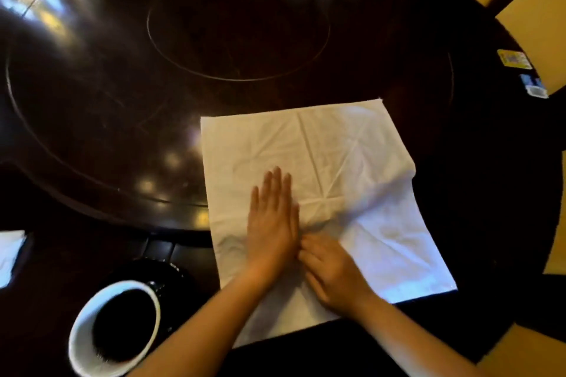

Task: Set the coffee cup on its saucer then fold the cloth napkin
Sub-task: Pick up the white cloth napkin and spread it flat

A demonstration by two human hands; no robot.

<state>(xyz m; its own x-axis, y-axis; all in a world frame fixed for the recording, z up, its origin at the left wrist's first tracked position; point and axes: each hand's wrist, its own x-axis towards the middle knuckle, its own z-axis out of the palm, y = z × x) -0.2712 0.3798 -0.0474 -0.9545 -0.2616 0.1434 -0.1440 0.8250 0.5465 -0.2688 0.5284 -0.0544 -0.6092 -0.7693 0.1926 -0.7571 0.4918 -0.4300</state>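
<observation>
nearest, at the left, coffee cup (pixel 115 327) seated on dark saucer (pixel 171 272), white rim tilted toward the camera, dark inside; whether liquid or just glaze, cannot tell. cup step looks done. close beside it, left forearm crossing just right of the rim, so a careless sweep back could clip the cup and tip it off the saucer, or spill whatever is in it. further right and a little farther, cloth napkin (pixel 321 180) spread almost flat on dark round table (pixel 92 101), near edge close to the table's edge, creased in a star at the centre, right edge slightly lifted and rumpled. left hand (pixel 272 229) open, palm down, fingers together and pressed flat on the cloth, gripping nothing. right hand (pixel 333 272) touching the left at the thumb side, fingers curled low against the fabric; pinching a bit of cloth or only smoothing, cannot tell. folding seems barely begun. risks from here: cloth sliding on the glossy top if pulled without the flat hand anchoring it; old creases steering the fold crooked; the rumpled right edge leaving corners mismatched. farther still, inlaid ring at the table's centre, and small packets (pixel 520 70) far right, well apart and unlikely to interfere.
</observation>
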